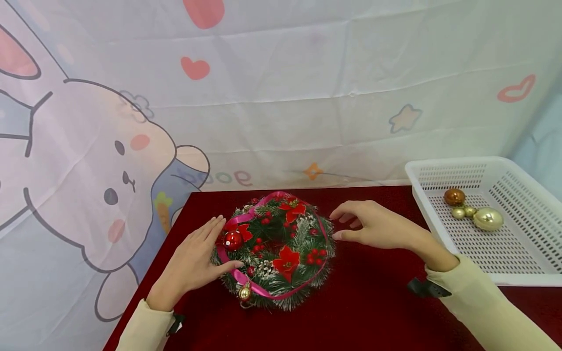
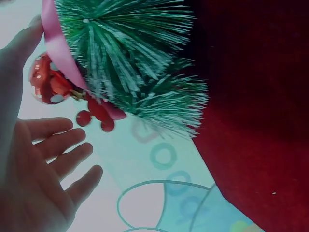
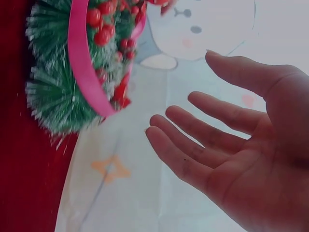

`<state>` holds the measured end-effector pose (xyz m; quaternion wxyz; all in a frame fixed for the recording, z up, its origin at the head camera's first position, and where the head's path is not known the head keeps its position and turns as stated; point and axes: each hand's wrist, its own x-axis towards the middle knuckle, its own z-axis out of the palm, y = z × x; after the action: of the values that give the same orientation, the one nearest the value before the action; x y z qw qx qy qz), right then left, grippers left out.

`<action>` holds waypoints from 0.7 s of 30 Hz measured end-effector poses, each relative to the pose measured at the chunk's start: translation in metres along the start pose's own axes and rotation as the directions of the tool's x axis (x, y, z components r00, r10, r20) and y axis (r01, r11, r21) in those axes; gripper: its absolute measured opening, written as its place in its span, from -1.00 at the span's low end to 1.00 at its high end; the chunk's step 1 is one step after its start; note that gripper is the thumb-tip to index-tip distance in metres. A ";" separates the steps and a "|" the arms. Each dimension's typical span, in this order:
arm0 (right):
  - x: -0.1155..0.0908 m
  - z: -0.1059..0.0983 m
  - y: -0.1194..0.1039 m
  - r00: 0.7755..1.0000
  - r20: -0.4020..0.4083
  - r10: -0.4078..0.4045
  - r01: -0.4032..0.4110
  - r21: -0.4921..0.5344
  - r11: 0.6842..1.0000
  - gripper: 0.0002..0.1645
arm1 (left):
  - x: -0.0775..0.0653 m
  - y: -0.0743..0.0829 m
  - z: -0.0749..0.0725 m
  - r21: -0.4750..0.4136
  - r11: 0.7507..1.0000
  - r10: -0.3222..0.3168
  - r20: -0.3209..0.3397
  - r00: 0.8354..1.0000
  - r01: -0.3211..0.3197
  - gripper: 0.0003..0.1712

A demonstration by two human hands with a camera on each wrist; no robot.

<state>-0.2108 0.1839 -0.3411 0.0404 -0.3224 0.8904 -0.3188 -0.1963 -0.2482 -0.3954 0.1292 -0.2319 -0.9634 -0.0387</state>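
A green Christmas wreath with frosted tips, red poinsettias, red berries and pine cones lies on the dark red tablecloth. Pink ribbon runs round it. On its left side sits a shiny red ball ornament; a small gold ball ornament hangs at the front left edge. My left hand is at the wreath's left side, fingers straight and thumb reaching over the edge. At the right edge is my right hand, its fingers loosely bent with nothing between them; in the right wrist view it appears apart from the wreath.
A white perforated plastic basket stands at the right. In it lie a copper ball ornament, a large pale gold ball ornament and smaller gold balls. A printed cloth backdrop hangs behind the table.
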 end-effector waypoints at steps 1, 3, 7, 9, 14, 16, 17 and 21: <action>0.000 0.003 -0.003 1.000 -0.005 -0.009 0.009 0.003 1.000 -0.58 | 0.000 -0.001 0.002 -0.007 1.000 -0.003 0.005 1.000 0.003 0.30; 0.001 0.009 -0.008 1.000 -0.011 -0.027 0.027 0.006 1.000 -0.58 | -0.001 -0.003 0.005 -0.031 0.999 -0.014 0.019 1.000 0.014 0.30; 0.002 0.022 -0.021 0.995 -0.035 -0.092 0.091 -0.043 0.995 -0.58 | -0.003 -0.006 0.010 -0.081 0.995 -0.045 0.057 0.997 0.050 0.30; 0.003 0.029 -0.028 0.990 -0.046 -0.131 0.127 -0.068 0.990 -0.58 | -0.003 -0.008 0.012 -0.097 0.993 -0.056 0.074 0.996 0.063 0.30; 0.006 0.051 -0.047 0.980 -0.031 -0.197 0.194 -0.082 0.978 -0.52 | -0.004 -0.009 0.016 -0.119 0.989 -0.072 0.110 0.991 0.085 0.31; 0.007 0.062 -0.053 0.974 -0.017 -0.227 0.224 -0.095 0.970 -0.47 | -0.004 -0.008 0.017 -0.121 0.989 -0.073 0.122 0.990 0.088 0.30; 0.007 0.067 -0.056 0.970 -0.010 -0.243 0.241 -0.106 0.965 -0.45 | -0.004 -0.008 0.018 -0.120 0.989 -0.072 0.126 0.989 0.087 0.29; 0.009 0.087 -0.064 0.944 -0.004 -0.330 0.325 -0.171 0.930 -0.37 | -0.005 -0.007 0.022 -0.110 0.991 -0.064 0.122 0.990 0.078 0.26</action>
<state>-0.1585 0.0936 -0.3705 -0.0553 -0.4634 0.8484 -0.2500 -0.2000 -0.2538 -0.4180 0.0567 -0.2062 -0.9732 -0.0847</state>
